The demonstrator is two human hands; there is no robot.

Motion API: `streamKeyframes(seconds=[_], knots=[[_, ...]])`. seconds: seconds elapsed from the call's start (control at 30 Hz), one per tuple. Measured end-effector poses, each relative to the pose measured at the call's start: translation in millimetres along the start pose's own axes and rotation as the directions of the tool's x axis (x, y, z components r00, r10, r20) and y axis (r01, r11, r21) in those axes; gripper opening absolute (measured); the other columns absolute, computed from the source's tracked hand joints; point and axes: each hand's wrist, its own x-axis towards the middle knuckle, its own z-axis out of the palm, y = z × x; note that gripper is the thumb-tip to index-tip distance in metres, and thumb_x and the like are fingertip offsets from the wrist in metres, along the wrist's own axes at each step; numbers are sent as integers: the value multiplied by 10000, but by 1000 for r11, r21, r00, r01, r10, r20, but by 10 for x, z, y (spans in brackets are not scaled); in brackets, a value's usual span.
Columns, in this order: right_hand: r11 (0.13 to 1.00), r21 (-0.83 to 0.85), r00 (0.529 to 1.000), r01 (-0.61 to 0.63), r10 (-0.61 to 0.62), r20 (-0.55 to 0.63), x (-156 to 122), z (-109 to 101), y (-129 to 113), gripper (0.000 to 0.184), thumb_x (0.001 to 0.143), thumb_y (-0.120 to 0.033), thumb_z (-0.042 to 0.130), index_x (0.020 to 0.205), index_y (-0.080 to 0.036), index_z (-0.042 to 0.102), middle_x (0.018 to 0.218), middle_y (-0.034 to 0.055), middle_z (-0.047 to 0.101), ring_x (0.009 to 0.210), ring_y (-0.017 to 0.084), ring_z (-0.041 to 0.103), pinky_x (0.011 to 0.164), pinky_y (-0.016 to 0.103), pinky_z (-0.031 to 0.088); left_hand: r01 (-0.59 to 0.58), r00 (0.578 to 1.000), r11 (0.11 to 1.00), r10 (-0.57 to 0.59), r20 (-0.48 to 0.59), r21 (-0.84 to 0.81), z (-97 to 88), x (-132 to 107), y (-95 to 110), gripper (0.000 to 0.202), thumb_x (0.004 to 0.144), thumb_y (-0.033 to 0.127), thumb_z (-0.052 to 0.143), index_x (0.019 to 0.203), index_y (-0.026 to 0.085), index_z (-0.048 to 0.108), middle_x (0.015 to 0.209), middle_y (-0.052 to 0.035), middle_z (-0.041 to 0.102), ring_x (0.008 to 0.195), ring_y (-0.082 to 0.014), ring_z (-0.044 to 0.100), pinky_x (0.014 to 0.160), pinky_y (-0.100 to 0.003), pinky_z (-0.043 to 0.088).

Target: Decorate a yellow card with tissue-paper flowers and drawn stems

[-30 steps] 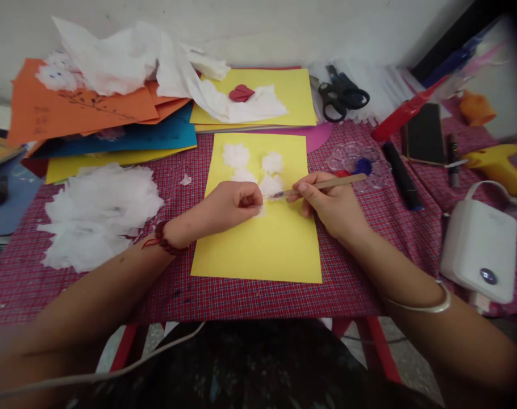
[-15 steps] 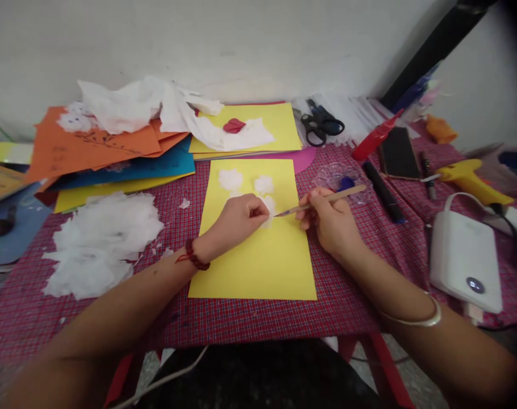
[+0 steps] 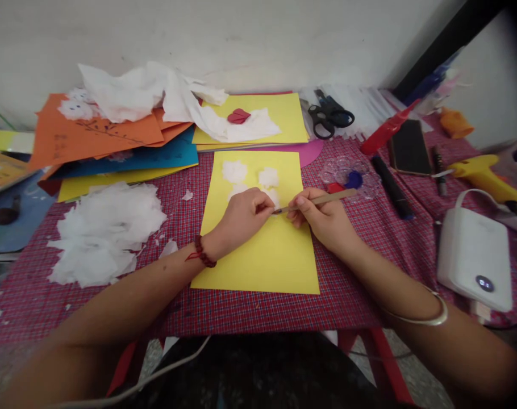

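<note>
A yellow sheet of paper point(image 3: 258, 255) lies in front of me with several ruffled white tissue paper pieces point(image 3: 234, 171) on its upper half. My left hand point(image 3: 247, 216) is closed in a pinch over the sheet, its fingertips at a piece of white tissue paper point(image 3: 272, 196) partly hidden by them. In my right hand point(image 3: 326, 218) is a thin wooden paintbrush point(image 3: 335, 196), held like a pen. Its dark tip points left and meets the left fingertips.
A heap of white tissue paper point(image 3: 109, 227) lies on the left. Coloured cards point(image 3: 96, 136), scissors point(image 3: 329, 113) and a red tube point(image 3: 388, 129) lie behind. On the right are a clear palette point(image 3: 367, 184), a black marker point(image 3: 391, 187), a yellow glue gun point(image 3: 488, 175) and a white power bank point(image 3: 474, 255).
The view has shifted slightly, showing a red patch by the palette. The brush lies flatter, and my right hand is closer to my left. Both hands stay closed.
</note>
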Motion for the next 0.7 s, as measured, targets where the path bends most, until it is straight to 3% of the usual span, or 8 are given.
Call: streamKeyframes(seconds=[0.1,0.17,0.23,0.43,0.6,0.7], knots=[[1000,2,1000,3,-3,-10,-1,6,9,361,892,-524,596,753,-191,589,685,-2,640,502,91,578,491,243,455,-218,976,955,213,45,204,-47,-193,43,123,919,171,537,952,149,654,927,-71,666,888,-190,601,791,-341,500],[1000,-1,1000,2,-2,-16,-8,12,12,345,903,-506,586,763,-190,587,700,-3,633,510,92,583,498,247,457,-397,917,845,350,191,358,-63,-369,54,147,946,186,524,1020,135,640,1023,-106,667,969,-233,589,850,-388,492],[1000,-24,1000,12,-13,-24,-20,17,11,330,913,-491,576,769,-195,584,722,-4,634,521,90,584,510,247,461,-475,878,766,378,293,433,-64,-521,50,166,959,176,504,1065,138,626,1072,-109,664,983,-240,579,849,-391,478],[998,-54,999,15,-17,-34,-36,15,-1,314,914,-494,576,783,-208,587,703,-11,631,529,96,582,522,252,457,-455,884,759,322,339,466,-57,-625,34,174,964,186,490,1078,163,620,1086,-96,658,981,-239,557,835,-383,450],[984,149,972,-99,128,-197,20,-32,11,333,922,-517,530,755,-231,551,580,-33,578,439,99,523,480,261,476,-445,890,777,331,313,445,-6,-576,46,166,959,178,496,1054,146,627,1066,-97,664,979,-253,568,833,-397,456],[965,213,964,-152,192,-181,33,-57,15,312,902,-489,567,725,-233,559,532,-34,542,405,98,475,461,267,462,-422,897,834,327,298,354,-119,-547,41,177,956,180,499,1073,151,628,1081,-96,679,1012,-242,593,870,-393,481]])
